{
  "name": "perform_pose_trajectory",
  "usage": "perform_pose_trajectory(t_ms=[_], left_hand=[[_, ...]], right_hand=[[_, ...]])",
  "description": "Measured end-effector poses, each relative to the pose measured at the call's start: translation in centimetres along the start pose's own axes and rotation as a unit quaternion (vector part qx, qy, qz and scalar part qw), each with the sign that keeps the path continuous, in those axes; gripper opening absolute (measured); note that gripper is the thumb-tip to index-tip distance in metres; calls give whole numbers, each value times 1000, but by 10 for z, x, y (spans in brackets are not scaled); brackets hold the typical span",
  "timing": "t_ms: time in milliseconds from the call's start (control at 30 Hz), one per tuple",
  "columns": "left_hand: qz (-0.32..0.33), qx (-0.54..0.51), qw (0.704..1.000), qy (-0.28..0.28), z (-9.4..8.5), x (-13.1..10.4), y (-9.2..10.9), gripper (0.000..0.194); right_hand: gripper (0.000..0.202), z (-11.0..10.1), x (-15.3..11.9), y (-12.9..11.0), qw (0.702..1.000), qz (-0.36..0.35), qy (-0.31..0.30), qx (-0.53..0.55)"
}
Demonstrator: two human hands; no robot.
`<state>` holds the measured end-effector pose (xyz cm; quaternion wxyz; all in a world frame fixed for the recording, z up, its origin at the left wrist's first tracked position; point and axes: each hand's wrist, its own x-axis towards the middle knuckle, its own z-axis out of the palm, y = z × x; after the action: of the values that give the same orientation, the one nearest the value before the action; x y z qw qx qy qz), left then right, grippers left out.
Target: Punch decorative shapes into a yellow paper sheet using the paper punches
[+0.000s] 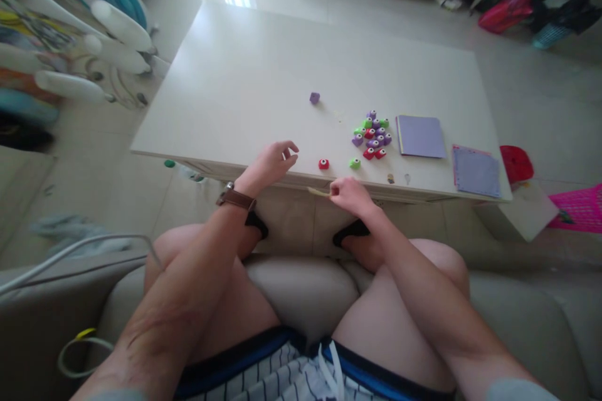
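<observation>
My left hand, with a brown-strapped watch on its wrist, is over the table's near edge, fingers curved and apart with nothing between them. My right hand pinches a thin tan strip, which points left just off the near edge. Between and beyond the hands sits a red piece with an eye-like dot, and to its right a green piece. Farther right lies a cluster of several purple, green and red pieces. One purple piece stands alone farther back on the white table.
Right of the cluster lie a purple square pad and a second pad. Near the front edge are a small brown item and a small clear item. A white box stands off the table's right end.
</observation>
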<state>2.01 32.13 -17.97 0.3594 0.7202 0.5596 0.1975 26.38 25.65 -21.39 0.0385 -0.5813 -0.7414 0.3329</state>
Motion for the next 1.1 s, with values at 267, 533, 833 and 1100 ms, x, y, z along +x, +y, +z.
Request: perform_pose_trajectory(t_ms=[267, 533, 833, 1100], left_hand=[[13, 13, 1000, 23, -4, -1, 5, 31], [87, -4, 996, -1, 6, 2, -10, 41], [65, 45, 996, 34, 5, -1, -4, 33], [30, -22, 993, 108, -5, -1, 4, 30]], right_hand=[[28, 1, 5, 4, 998, 23, -57, 34], [23, 12, 11, 8, 995, 55, -73, -25], [12, -3, 14, 6, 997, 8, -1, -72], [10, -9, 14, 12, 999, 5, -30, -18]])
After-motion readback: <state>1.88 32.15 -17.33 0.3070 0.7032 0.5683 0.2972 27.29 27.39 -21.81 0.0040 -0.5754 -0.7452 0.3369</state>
